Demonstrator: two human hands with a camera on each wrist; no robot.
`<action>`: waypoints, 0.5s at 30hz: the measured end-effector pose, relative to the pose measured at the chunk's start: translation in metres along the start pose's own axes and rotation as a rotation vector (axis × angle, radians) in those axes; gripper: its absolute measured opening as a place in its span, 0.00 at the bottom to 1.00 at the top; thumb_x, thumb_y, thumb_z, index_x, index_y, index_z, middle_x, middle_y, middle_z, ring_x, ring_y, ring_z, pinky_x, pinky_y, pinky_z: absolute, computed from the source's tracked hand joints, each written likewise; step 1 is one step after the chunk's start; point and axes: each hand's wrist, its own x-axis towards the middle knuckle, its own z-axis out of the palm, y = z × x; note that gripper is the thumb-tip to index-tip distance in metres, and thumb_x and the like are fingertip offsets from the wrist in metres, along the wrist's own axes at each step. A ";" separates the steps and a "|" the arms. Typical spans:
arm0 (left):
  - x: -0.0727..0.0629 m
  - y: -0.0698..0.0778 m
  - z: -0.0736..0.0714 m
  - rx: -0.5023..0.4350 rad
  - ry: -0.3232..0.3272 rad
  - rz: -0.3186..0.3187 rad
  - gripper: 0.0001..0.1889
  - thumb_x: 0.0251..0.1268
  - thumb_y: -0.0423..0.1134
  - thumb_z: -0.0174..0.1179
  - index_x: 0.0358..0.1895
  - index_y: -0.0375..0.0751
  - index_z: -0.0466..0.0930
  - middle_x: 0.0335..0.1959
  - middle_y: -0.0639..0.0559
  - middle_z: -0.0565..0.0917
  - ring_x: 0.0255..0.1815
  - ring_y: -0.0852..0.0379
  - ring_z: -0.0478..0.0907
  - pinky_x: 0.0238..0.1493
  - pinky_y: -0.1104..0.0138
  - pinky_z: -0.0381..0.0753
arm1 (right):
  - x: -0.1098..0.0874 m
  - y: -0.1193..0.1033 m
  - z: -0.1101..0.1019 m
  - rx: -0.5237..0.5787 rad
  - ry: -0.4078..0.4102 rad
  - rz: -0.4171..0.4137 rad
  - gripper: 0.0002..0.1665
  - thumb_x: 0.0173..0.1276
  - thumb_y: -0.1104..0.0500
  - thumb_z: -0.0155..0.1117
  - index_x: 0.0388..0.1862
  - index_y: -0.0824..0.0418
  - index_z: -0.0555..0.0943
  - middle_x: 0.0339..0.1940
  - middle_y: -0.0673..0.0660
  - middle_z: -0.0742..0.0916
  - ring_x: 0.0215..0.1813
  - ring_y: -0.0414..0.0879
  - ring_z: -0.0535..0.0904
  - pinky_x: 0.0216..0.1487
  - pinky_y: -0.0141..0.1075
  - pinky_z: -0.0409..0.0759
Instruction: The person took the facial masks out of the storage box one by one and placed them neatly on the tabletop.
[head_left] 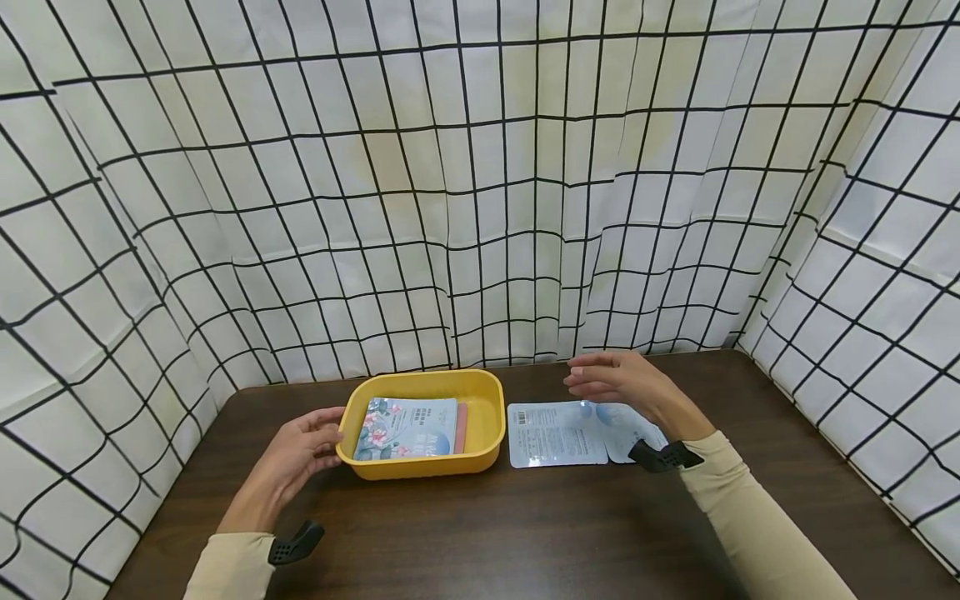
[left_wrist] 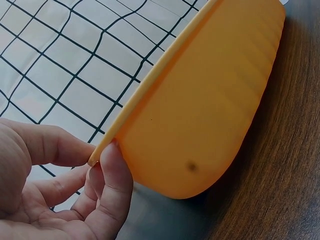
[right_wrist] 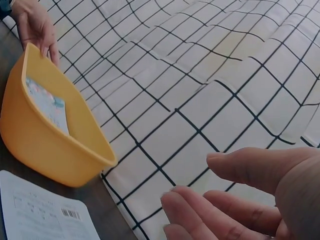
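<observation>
Head cam bright; L-wrist cam dimmer.

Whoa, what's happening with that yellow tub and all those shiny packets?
Somebody's left grip is pinching the rim of the yellow plastic tub at its left end. Inside the tub, a flowered blue packet lies on top of something pink. Two more pale blue packets lie flat on the brown table, to the right of the tub: one with a barcode, and another next to it. The right grip is raised near those two, holding nothing.
</observation>
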 end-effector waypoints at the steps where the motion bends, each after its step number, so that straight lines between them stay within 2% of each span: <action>1: 0.000 0.000 0.000 -0.002 -0.001 0.002 0.30 0.75 0.35 0.55 0.76 0.33 0.61 0.61 0.39 0.75 0.45 0.52 0.78 0.44 0.65 0.85 | 0.001 -0.002 0.002 0.007 -0.004 -0.002 0.31 0.73 0.50 0.64 0.68 0.67 0.74 0.59 0.67 0.85 0.59 0.59 0.84 0.59 0.45 0.82; 6: 0.001 0.000 -0.001 0.000 -0.004 0.002 0.30 0.75 0.35 0.55 0.76 0.32 0.60 0.62 0.38 0.75 0.45 0.51 0.78 0.44 0.65 0.85 | 0.007 -0.010 0.013 0.036 -0.018 0.000 0.31 0.73 0.50 0.66 0.67 0.66 0.75 0.59 0.67 0.85 0.59 0.60 0.84 0.59 0.45 0.82; 12: 0.000 0.000 0.001 0.008 0.012 -0.009 0.29 0.75 0.36 0.54 0.76 0.33 0.61 0.63 0.37 0.74 0.46 0.51 0.78 0.44 0.65 0.85 | 0.015 -0.017 0.027 0.078 -0.037 -0.001 0.29 0.72 0.51 0.67 0.66 0.65 0.76 0.58 0.64 0.86 0.60 0.61 0.83 0.62 0.51 0.80; 15: -0.001 0.000 0.001 0.005 0.013 -0.008 0.30 0.75 0.36 0.54 0.76 0.33 0.60 0.64 0.36 0.73 0.46 0.51 0.77 0.44 0.65 0.85 | 0.020 -0.019 0.036 0.076 -0.044 -0.007 0.29 0.72 0.50 0.67 0.66 0.64 0.77 0.57 0.63 0.87 0.60 0.61 0.83 0.60 0.49 0.81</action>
